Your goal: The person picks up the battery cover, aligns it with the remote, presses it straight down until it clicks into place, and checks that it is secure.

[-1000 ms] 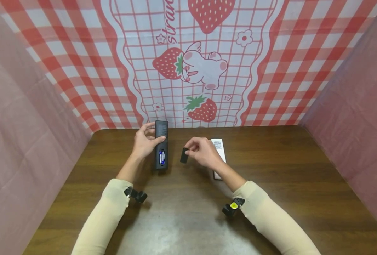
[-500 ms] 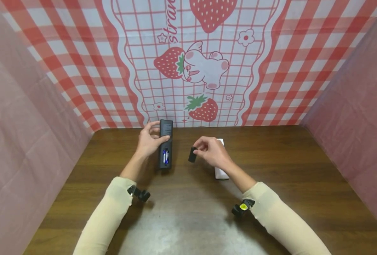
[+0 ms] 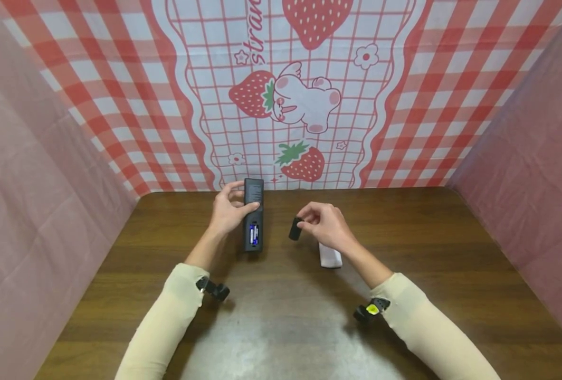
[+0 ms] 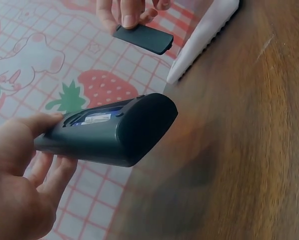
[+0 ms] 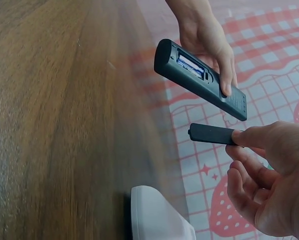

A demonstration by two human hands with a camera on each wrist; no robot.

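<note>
My left hand (image 3: pixel 228 212) grips a black remote control (image 3: pixel 254 198) by its upper half, thumb across the back and the other fingers behind. The remote's back faces me, and its battery compartment is uncovered, showing blue-and-white batteries (image 3: pixel 254 234) inside. To the right, my right hand (image 3: pixel 327 226) pinches a small black battery cover (image 3: pixel 295 229) between thumb and fingertips. In the right wrist view the cover (image 5: pixel 209 133) is apart from the remote (image 5: pixel 209 92), with a small tab at its free end. Both are held above the table.
A white remote-like object (image 3: pixel 330 257) lies on the wooden table (image 3: pixel 281 316) under my right hand, which partly hides it. At the table's back edge hangs a strawberry-print cloth (image 3: pixel 304 105). Pink cloth walls (image 3: pixel 48 184) stand at both sides.
Both hands have shifted to the right, the left with the remote, the right with the battery cover. My right forearm and hand now hide more of the white object.
</note>
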